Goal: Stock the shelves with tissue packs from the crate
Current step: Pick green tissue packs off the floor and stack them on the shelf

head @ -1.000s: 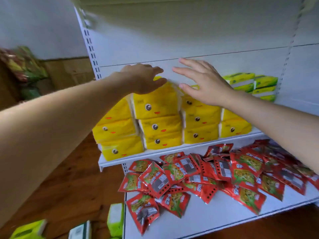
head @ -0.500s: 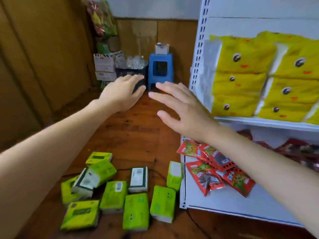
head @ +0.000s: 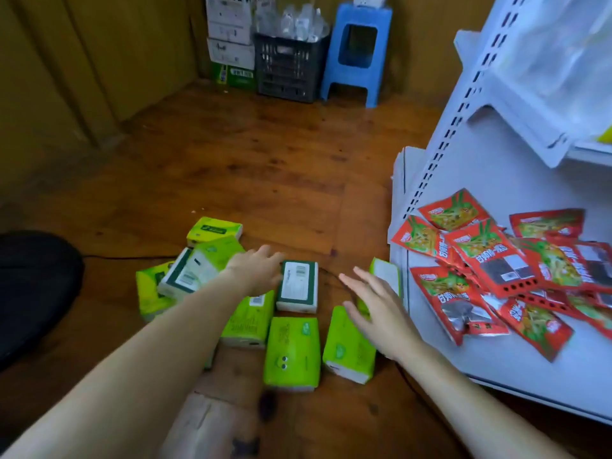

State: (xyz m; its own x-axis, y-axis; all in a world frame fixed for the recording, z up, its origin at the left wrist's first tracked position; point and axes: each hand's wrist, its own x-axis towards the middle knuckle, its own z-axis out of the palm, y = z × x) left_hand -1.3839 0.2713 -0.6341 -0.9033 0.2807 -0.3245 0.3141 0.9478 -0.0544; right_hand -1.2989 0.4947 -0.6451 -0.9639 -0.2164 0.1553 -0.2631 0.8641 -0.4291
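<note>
You are reaching your left hand (head: 256,271) and right hand (head: 377,303), both spread and empty, over the packs (head: 293,351) just left of the shelf (head: 496,366), probably to gather several.

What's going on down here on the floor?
A person is reaching down with both bare hands to lime-green plastic tissue packs scattered on the wooden floor beside a white metal shelf. The left hand is at the edge of a white-and-dark-green pack; the open right hand hovers over another green pack. Nothing is lifted yet.

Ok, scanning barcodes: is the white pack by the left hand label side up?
Yes: the pack lies flat, barcode on top.
</note>
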